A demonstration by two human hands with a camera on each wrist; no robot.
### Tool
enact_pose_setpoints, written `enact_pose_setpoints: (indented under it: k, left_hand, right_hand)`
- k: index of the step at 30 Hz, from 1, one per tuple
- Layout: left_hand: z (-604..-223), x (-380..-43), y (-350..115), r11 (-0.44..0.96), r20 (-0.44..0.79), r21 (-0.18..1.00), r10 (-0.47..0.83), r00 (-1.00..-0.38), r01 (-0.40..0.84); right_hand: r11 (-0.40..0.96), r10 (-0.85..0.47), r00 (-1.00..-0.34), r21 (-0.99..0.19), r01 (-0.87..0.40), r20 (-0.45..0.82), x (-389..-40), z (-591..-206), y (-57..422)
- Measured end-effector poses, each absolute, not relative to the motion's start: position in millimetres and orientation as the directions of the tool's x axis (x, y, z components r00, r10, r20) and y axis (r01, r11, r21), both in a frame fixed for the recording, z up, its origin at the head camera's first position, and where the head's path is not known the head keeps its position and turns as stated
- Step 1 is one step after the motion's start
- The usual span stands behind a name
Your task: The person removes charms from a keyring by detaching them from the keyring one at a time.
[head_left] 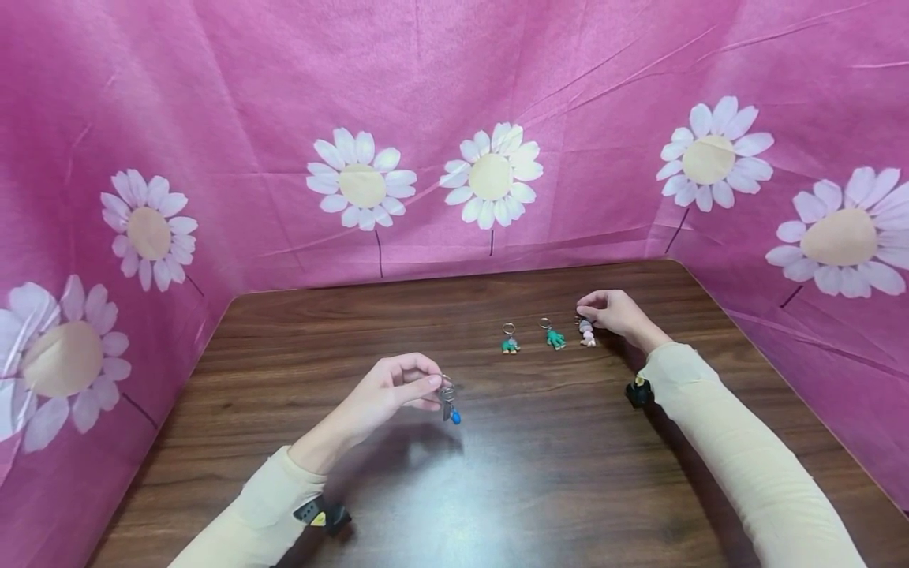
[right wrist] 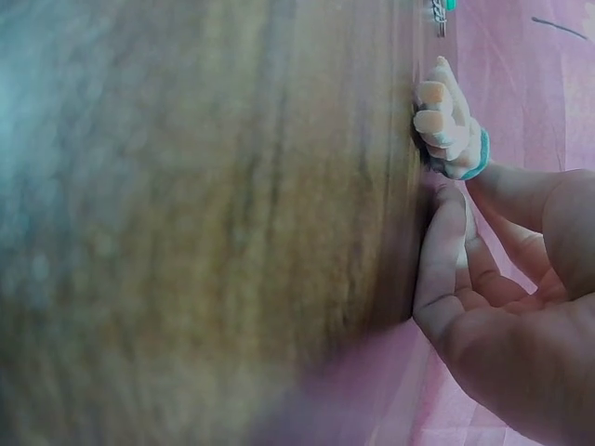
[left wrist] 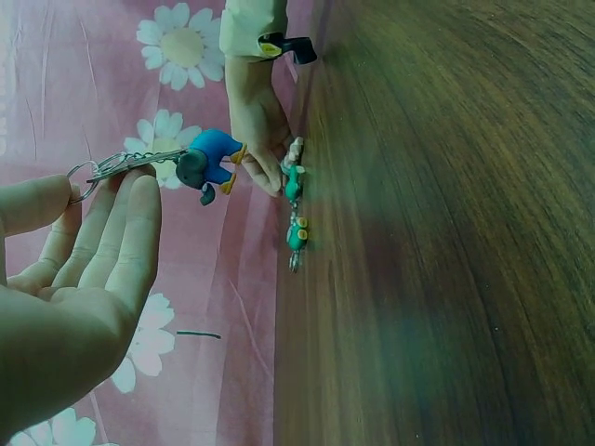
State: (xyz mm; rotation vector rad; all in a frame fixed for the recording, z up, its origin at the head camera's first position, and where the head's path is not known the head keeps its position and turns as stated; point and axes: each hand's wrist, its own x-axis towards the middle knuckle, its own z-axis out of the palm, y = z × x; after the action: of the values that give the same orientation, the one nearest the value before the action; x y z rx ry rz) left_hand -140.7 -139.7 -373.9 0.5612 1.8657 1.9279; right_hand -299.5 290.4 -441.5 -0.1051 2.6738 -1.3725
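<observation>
My left hand (head_left: 390, 388) pinches the metal ring of a keychain, holding it up over the table. From that ring hang a short chain, flat metal pieces and a blue elephant figure (left wrist: 212, 153) with yellow feet. At the far right of the table, my right hand (head_left: 619, 314) has thumb and forefinger together at the ring end of a pale pink figure keychain (head_left: 587, 333). This figure lies on the tabletop with a teal band showing near its head (right wrist: 456, 158); its ring is mostly hidden by the fingers.
Left of the pale figure lie a green figure keychain (head_left: 555, 339) and a green elephant keychain (head_left: 510, 346), rings pointing to the back. All rest on a brown wood-grain table (head_left: 298, 339). Pink cloth (head_left: 426, 71) with white daisies stands around the back and sides.
</observation>
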Motion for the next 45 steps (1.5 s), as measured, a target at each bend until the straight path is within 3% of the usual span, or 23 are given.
enact_pose_setpoints:
  k: [15, 22, 29, 33, 37, 45]
  left_hand:
    - [-366, -143, -135, -0.023, -0.002, 1.0, 0.544, -0.839, -0.018]
    - [-362, -144, -130, -0.048, 0.012, 0.999, 0.55, -0.835, -0.017]
    - [-357, -145, -125, -0.088, 0.042, 0.996, 0.536, -0.843, -0.006]
    - [-354, -145, -120, -0.109, 0.062, 0.994, 0.515, -0.855, 0.007]
    - [-352, -143, -114, -0.143, 0.088, 0.989, 0.49, -0.867, 0.019]
    - [-352, -137, -106, -0.208, 0.164, 0.975, 0.453, -0.876, 0.075]
  right_hand:
    - [0.536, -0.134, -0.989, -0.844, -0.023, -0.059, -292, -431, 290]
    - [0.503, -0.21, -0.978, -0.858, -0.103, -0.006, -268, -399, 256]
    - [0.443, -0.488, -0.867, -0.829, -0.342, 0.097, -217, -367, 195]
    - [0.397, -0.595, -0.798, -0.831, -0.391, 0.092, -185, -360, 166]
    - [0.303, -0.642, -0.76, -0.878, -0.371, 0.099, -164, -362, 145]
    - [0.249, -0.631, -0.76, -0.887, -0.389, 0.156, -147, -370, 125]
